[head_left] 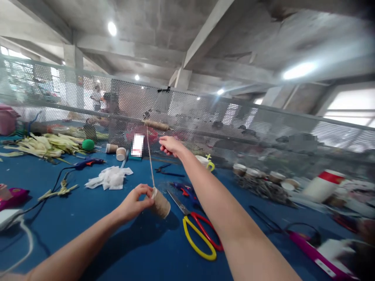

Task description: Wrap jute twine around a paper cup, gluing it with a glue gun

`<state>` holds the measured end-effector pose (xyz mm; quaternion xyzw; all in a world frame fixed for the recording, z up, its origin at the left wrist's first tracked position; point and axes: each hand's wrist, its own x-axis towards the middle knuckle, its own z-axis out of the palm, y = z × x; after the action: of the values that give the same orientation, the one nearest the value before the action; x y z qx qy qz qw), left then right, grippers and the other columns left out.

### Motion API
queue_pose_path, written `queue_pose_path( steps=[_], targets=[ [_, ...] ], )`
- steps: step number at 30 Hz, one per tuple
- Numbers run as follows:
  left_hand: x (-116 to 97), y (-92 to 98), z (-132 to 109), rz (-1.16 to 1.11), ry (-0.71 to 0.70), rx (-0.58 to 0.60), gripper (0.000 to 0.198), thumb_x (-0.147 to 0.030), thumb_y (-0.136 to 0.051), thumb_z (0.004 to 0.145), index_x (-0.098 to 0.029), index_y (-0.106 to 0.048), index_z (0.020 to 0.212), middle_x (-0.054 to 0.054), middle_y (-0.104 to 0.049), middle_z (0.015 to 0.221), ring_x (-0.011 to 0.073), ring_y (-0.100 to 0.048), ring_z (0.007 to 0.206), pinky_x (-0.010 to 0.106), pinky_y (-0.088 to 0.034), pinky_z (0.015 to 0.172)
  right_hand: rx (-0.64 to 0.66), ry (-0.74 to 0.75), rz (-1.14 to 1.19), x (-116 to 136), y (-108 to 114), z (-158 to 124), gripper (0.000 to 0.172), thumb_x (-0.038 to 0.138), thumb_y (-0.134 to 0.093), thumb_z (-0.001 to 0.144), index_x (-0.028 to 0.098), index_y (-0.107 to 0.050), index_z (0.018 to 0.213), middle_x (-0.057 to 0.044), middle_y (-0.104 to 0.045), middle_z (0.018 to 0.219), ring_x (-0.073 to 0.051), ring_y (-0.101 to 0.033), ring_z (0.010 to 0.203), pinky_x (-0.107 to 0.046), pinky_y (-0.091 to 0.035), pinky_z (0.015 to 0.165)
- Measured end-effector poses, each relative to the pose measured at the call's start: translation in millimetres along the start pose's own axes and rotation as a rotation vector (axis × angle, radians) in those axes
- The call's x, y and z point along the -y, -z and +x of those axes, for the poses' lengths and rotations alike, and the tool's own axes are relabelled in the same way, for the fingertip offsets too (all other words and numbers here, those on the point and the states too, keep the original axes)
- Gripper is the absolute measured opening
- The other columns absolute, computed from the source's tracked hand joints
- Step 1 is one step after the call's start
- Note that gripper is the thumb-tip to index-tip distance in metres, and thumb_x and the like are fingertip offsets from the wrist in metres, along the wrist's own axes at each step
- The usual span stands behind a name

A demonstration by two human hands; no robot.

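Observation:
My left hand [137, 202] grips the rim end of a small cup [161, 203] wrapped in tan twine. The cup lies tilted just above the blue table, its base toward the right. A taut strand of twine [150, 160] runs from the cup up to a roll of twine [157, 125] mounted at the mesh screen. My right hand [170, 146] reaches forward below the roll, to the right of the strand and apart from it. Its fingers are loosely bent, and nothing shows in them. Large scissors [187, 218] with red and yellow handles lie beneath my right forearm.
A perforated metal screen [187, 113] bounds the table's back. Left are dried husks [47, 145], a green ball [88, 145], a glue gun [88, 164], white tissue [109, 178] and paper cups [121, 153]. Pliers [168, 171] lie ahead. Magenta power strips [315, 253] and cables flank the table. A person sits beyond the screen.

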<state>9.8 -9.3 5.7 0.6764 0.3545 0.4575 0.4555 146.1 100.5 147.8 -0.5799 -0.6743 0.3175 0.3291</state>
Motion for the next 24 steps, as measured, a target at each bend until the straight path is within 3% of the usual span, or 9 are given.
queue_pose_path(
  steps=[2,5,9,14,24],
  targets=[
    [0.5,0.8,-0.2,0.0,-0.005,0.002,0.023,-0.035,-0.063,0.065,-0.015,-0.052,0.061,0.009,-0.056,0.099,0.0242,-0.048,0.105,0.035,-0.034,0.094,0.041,0.038,-0.009,-14.0,-8.6,-24.9,0.017,0.024,-0.049,0.082,0.014,-0.062,0.084,0.004,-0.049,0.045,-0.005,-0.034,0.034,-0.019,-0.023,0.034],
    [1.8,1.8,-0.5,0.006,0.002,0.013,0.022,-0.034,-0.063,0.065,-0.016,-0.053,0.061,0.01,-0.055,0.1,0.0253,-0.047,0.106,0.036,-0.035,0.093,0.075,0.07,-0.016,-42.8,-23.9,-68.8,0.028,0.034,-0.055,0.077,0.016,-0.055,0.056,0.004,-0.047,0.044,-0.006,-0.035,0.036,-0.02,-0.026,0.037],
    [3.1,0.7,-1.6,0.032,0.024,0.045,0.021,-0.034,-0.061,0.066,-0.015,-0.054,0.062,0.011,-0.054,0.103,0.0261,-0.047,0.106,0.035,-0.038,0.089,0.097,0.187,0.029,-77.9,-40.7,-107.6,0.027,0.039,-0.053,0.077,0.016,-0.062,0.065,0.003,-0.05,0.048,-0.01,-0.042,0.045,-0.023,-0.033,0.044],
    [2.5,-2.4,-4.0,0.057,0.021,0.079,0.02,-0.033,-0.061,0.066,-0.015,-0.054,0.061,0.01,-0.056,0.101,0.0246,-0.049,0.102,0.033,-0.038,0.089,0.063,0.26,0.14,-92.3,-51.0,-111.5,0.027,0.039,-0.054,0.074,0.014,-0.064,0.075,-0.004,-0.063,0.072,-0.015,-0.055,0.067,-0.028,-0.041,0.065],
    [3.0,-2.4,-6.1,0.009,0.071,0.099,0.02,-0.033,-0.059,0.065,-0.014,-0.054,0.064,0.009,-0.056,0.1,0.0225,-0.05,0.097,0.032,-0.04,0.084,-0.039,0.117,0.288,-95.2,-53.5,-116.1,0.018,0.033,-0.058,0.066,0.016,-0.054,0.067,0.003,-0.053,0.062,-0.01,-0.046,0.055,-0.025,-0.038,0.059]
  ],
)
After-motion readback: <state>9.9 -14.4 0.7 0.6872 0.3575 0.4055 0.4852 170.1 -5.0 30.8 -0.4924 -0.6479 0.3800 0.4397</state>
